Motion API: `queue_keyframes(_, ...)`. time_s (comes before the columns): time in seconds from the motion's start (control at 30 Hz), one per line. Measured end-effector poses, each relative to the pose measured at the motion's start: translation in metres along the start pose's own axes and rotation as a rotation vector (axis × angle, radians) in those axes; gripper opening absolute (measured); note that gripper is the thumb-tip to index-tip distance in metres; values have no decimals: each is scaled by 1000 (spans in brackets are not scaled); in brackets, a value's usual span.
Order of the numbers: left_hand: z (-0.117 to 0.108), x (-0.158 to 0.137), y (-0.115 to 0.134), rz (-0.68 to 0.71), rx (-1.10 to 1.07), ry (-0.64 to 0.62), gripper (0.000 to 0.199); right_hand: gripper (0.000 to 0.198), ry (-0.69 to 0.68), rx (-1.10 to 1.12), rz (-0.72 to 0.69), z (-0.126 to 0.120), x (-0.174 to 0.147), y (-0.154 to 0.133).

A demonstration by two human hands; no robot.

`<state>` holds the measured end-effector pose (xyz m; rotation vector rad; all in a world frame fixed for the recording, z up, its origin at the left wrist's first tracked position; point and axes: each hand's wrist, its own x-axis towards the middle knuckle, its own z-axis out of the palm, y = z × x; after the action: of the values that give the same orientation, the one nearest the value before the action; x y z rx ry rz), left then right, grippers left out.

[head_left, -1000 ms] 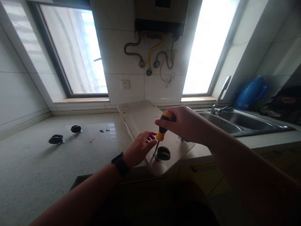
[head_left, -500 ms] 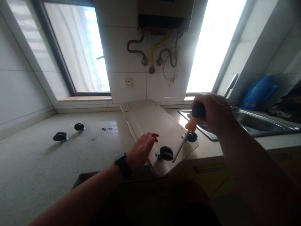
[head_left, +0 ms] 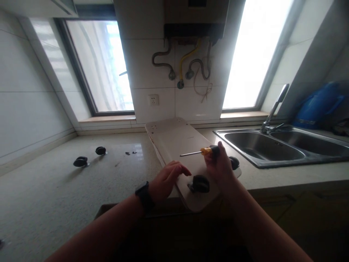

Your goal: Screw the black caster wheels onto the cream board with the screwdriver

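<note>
Faced with pale wall tiles [head_left: 141, 65]; lit by daylight through a left window [head_left: 99, 65] and a brighter right window [head_left: 251, 58]. Fitted between them with a wall-mounted unit [head_left: 193, 16] and a socket [head_left: 153, 99]. Furnished with a speckled desk [head_left: 114, 182], inset at right with a steel sink [head_left: 261, 145].

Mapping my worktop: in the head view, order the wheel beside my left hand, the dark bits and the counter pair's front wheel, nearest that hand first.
1. Board wheel: just right of your left hand.
2. Dark bits: on the counter, left of the board.
3. Front wheel: farther left.
</note>
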<state>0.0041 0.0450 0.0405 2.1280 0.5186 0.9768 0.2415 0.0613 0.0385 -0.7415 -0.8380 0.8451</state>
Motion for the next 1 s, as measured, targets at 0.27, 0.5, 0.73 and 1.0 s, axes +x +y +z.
queue_keyframes(0.27, -97, 6, -39, -33, 338, 391, 67, 45, 128, 296, 110, -15, 7, 15)
queue_keyframes(0.5, -200, -30, -125, -400, 641, 572, 38, 32, 83, 341, 110, -14, 0, 12)
queue_keyframes(0.73, -232, -64, -189, -603, 886, 388, 28, 28, -143, 220, 199, -3, -13, 6)
queue_keyframes(1.0, -226, -54, -205, -576, 1088, 232, 32, 31, -193, 160, 267, -6, -15, 9)
